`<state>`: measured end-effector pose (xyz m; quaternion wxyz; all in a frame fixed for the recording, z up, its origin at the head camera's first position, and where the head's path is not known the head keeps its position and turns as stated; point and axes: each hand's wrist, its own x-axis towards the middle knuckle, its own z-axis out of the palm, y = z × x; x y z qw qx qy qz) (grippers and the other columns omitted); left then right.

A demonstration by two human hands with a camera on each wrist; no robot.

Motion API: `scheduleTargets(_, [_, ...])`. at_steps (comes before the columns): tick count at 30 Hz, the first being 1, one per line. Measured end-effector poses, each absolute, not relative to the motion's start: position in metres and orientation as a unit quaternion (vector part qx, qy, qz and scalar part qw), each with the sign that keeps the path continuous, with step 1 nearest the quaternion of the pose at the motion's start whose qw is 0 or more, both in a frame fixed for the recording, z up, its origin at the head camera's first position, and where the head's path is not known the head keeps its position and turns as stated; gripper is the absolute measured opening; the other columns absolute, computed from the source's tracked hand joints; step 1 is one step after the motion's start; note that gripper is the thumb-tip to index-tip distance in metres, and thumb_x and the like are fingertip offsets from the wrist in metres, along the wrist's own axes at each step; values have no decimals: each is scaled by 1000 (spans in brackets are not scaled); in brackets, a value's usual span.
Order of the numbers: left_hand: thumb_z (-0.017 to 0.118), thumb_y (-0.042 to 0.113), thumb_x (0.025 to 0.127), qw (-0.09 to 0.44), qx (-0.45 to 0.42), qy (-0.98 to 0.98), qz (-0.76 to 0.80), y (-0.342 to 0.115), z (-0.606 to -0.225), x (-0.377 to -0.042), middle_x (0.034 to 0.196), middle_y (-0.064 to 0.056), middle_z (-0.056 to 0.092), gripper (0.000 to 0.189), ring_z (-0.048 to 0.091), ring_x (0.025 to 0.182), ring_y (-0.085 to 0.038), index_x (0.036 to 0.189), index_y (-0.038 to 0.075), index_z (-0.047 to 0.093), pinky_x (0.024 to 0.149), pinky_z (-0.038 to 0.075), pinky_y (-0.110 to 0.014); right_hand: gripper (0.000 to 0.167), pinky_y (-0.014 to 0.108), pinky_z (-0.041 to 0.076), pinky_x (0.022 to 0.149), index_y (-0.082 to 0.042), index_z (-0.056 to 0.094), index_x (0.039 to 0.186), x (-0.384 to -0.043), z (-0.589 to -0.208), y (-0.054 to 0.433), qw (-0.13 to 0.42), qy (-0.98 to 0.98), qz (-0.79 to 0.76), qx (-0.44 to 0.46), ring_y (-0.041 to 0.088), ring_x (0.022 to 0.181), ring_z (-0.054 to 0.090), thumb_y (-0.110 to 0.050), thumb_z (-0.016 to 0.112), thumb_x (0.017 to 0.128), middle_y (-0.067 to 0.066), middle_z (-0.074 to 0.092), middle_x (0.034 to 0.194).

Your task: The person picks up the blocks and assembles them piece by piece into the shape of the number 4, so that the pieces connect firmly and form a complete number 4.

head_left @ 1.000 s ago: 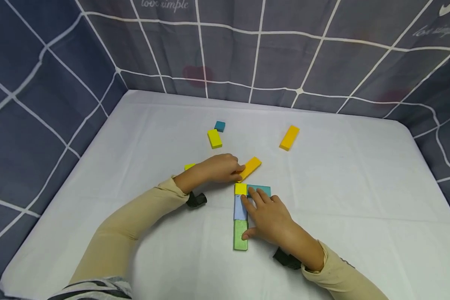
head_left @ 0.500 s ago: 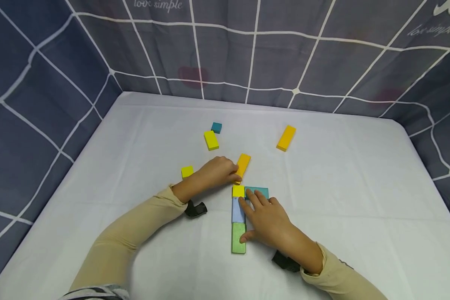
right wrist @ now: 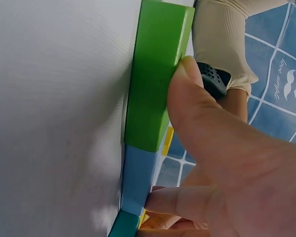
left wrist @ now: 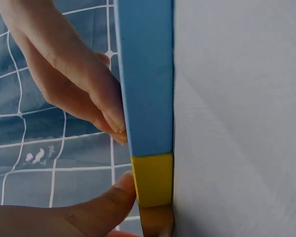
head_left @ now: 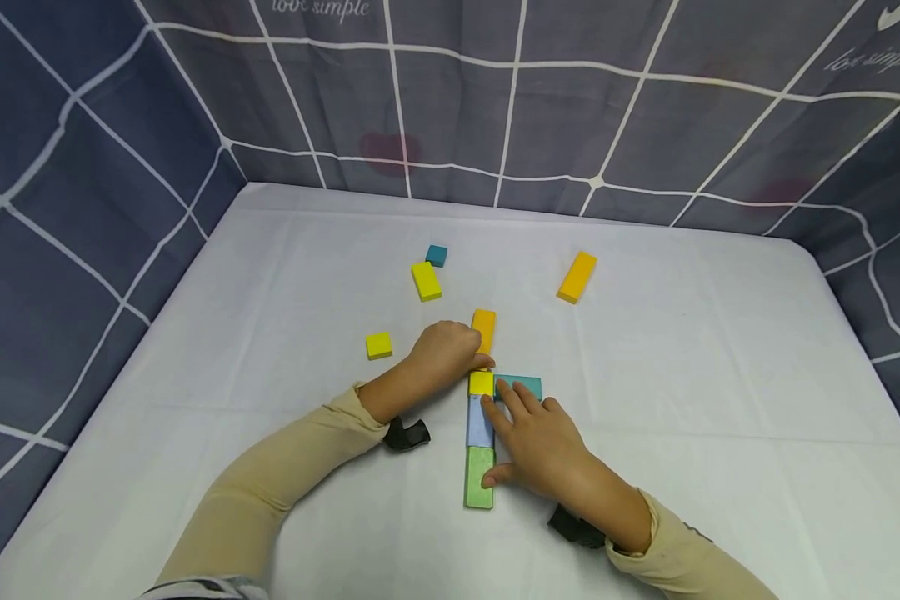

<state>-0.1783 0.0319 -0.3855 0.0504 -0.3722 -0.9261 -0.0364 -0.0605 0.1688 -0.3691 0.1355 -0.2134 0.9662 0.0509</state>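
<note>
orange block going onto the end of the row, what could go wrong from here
The left hand pushes the orange block against the small yellow block; a skewed push could knock the row out of line.

The right hand only rests flat on the light blue block and green block, so they might slide.

The teal block could shift too.

Even, bright, diffuse light fills the head view, so the white cloth-covered table shows no glare and only faint, soft shadows under the forearms. The wide lens bends the white grid lines of the dark blue checked curtain toward the edges. Both wrist views sit very close, leaving the nearest fingers and the background soft.
</note>
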Motion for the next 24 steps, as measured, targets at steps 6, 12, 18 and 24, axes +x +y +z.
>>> scheduleTargets(6, [66,44,79,61,-356,-932,-41,34,-386,-175,50,1,45,41,38,46,-9,63,7,63,43,38,-20,95,45,41,89,-14,40,139,-60,-368,169,135,967,49,-213,29,131,35,-71,56,65,12,33,146])
scheduleTargets(12, [65,43,80,68,-361,-929,-51,33,-389,-173,49,2,41,40,39,45,-9,64,7,61,43,34,-19,94,43,43,86,-14,42,137,-59,-368,169,122,966,55,-220,29,129,38,-72,55,64,12,35,144])
scheduleTargets(18, [65,43,80,75,-365,-925,-69,33,-390,-173,51,1,46,39,41,46,-10,66,6,61,43,35,-19,95,43,42,86,-14,41,138,-60,-368,170,123,966,58,-220,29,129,37,-72,55,64,12,35,144])
scheduleTargets(24, [65,43,80,86,-367,-924,-70,33,-392,-173,53,-1,51,39,43,47,-10,67,6,61,44,39,-21,94,43,43,85,-14,42,137,-60,-369,171,119,966,59,-222,29,129,38,-72,54,65,12,36,144])
